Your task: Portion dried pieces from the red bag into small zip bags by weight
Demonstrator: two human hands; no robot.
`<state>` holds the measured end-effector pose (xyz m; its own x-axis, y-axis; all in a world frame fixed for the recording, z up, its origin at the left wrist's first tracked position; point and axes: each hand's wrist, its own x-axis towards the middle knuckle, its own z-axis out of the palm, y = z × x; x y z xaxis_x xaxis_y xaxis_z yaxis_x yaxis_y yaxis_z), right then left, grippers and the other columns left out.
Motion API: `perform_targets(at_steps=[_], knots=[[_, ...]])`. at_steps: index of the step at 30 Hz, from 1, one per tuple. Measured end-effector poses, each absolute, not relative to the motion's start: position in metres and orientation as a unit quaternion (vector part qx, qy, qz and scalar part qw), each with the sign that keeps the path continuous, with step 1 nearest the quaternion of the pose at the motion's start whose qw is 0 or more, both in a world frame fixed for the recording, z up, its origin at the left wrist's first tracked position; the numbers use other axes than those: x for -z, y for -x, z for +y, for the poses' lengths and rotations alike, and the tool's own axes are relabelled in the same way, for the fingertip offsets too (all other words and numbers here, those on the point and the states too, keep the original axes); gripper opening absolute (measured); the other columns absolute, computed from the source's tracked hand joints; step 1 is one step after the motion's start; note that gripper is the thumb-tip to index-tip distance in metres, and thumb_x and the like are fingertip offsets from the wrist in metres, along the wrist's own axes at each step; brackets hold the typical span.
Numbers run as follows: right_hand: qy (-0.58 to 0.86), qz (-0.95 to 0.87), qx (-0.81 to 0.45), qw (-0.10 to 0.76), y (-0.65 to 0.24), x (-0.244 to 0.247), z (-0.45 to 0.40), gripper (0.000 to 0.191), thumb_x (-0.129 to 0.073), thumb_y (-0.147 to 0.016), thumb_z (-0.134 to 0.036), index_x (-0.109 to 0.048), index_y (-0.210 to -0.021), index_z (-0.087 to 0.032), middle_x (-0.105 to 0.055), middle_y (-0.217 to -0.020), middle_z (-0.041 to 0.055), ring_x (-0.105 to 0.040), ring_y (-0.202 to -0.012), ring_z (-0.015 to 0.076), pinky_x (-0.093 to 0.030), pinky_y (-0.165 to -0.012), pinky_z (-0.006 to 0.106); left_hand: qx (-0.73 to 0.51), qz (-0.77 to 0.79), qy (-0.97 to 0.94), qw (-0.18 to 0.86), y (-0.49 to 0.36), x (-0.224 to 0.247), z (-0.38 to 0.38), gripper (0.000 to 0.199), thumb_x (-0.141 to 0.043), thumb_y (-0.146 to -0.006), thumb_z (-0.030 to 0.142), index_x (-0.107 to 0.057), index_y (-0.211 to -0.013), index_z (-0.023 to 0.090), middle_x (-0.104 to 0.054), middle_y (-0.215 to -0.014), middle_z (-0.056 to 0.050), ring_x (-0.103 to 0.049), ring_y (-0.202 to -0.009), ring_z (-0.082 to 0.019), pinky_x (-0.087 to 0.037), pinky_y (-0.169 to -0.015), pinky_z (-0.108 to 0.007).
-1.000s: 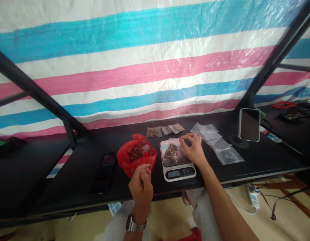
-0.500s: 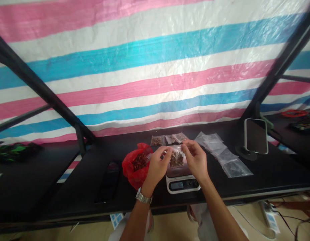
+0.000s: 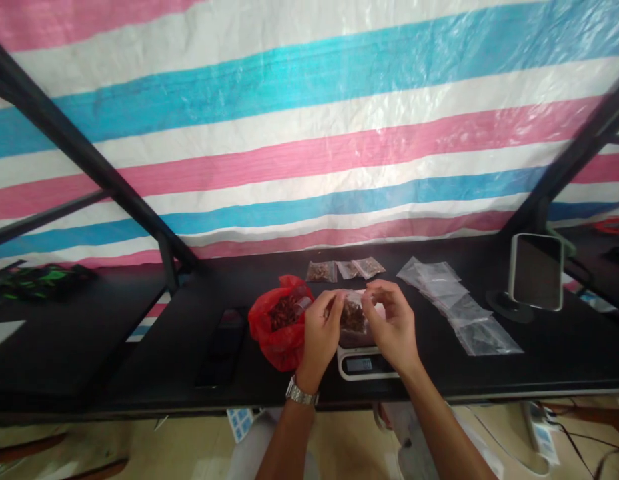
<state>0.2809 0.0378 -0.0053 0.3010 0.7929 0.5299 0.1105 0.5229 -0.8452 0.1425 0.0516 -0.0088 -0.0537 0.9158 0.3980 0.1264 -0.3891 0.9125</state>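
Observation:
Between my two hands is a small clear zip bag [image 3: 353, 316] with brown dried pieces in it. My left hand [image 3: 323, 333] pinches its upper left corner, and my right hand [image 3: 392, 327] pinches the upper right. Beneath the bag is a white kitchen scale [image 3: 369, 371] with a lit display; my hands and the bag cover much of its plate. A red plastic bag [image 3: 277, 343] stands open just left of my left hand, with reddish-brown dried pieces [image 3: 284, 313] and a clear plastic item inside.
Several filled zip bags [image 3: 321, 271] lie behind the scale. Flat, overlapping clear bags [image 3: 454, 300] spread to the right, near a phone-like device [image 3: 536, 272] on a round stand. A dark phone [image 3: 222, 347] lies at left on the black table [image 3: 154, 373]. Black frame bars [image 3: 89, 160] slant up both sides.
The small bag has come up off the scale in both hands, and the display reading has dropped. My view has shifted slightly.

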Motion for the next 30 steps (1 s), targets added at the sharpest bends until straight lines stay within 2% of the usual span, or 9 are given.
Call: perform_targets(at_steps=[4,9,16,21,30], knots=[[0.409,-0.503,-0.269,0.712,-0.28,0.006,0.041,0.015,-0.073,-0.094,-0.029,-0.064,-0.105,-0.026,-0.064,-0.087,-0.0014,-0.061,-0.076,0.0151,-0.053,-0.073,0.029,-0.58,0.421,-0.601,0.354,-0.146,0.012,0.047,0.038,-0.065,-0.101,0.053,-0.078,-0.09,0.019,-0.077,-0.084,-0.004,-0.07,-0.078,-0.018,-0.053,-0.073,-0.025],[0.373,-0.472,-0.335,0.725,-0.278,0.007,0.043,0.033,-0.077,-0.093,-0.034,-0.06,-0.121,-0.028,-0.066,-0.09,-0.0017,-0.065,-0.078,0.0153,-0.054,-0.074,0.029,-0.592,0.435,-0.586,0.343,-0.145,0.011,0.046,0.038,-0.065,-0.1,0.053,-0.078,-0.089,0.018,-0.076,-0.082,-0.004,-0.069,-0.077,-0.018,-0.053,-0.071,-0.025],[0.374,-0.457,-0.335,0.734,-0.277,0.006,0.039,0.029,-0.083,-0.089,-0.032,-0.059,-0.106,-0.027,-0.067,-0.084,-0.003,-0.063,-0.074,0.0142,-0.053,-0.073,0.028,-0.593,0.436,-0.588,0.335,-0.14,0.006,0.045,0.035,-0.065,-0.1,0.047,-0.075,-0.082,0.019,-0.071,-0.075,-0.001,-0.064,-0.071,-0.015,-0.05,-0.068,-0.024],[0.356,-0.467,-0.363,0.724,-0.273,0.006,0.039,0.037,-0.082,-0.09,-0.035,-0.058,-0.118,-0.028,-0.069,-0.088,-0.002,-0.066,-0.079,0.0158,-0.055,-0.077,0.03,-0.603,0.426,-0.582,0.34,-0.139,0.003,0.044,0.032,-0.065,-0.1,0.045,-0.075,-0.083,0.019,-0.07,-0.075,-0.001,-0.062,-0.07,-0.015,-0.05,-0.067,-0.023],[0.376,-0.482,-0.309,0.729,-0.267,0.005,0.036,0.024,-0.076,-0.09,-0.025,-0.058,-0.106,-0.027,-0.062,-0.082,-0.0042,-0.061,-0.075,0.0142,-0.051,-0.074,0.028,-0.59,0.411,-0.603,0.344,-0.136,0.007,0.04,0.032,-0.067,-0.1,0.046,-0.076,-0.084,0.019,-0.074,-0.078,-0.002,-0.067,-0.073,-0.016,-0.053,-0.068,-0.024]])
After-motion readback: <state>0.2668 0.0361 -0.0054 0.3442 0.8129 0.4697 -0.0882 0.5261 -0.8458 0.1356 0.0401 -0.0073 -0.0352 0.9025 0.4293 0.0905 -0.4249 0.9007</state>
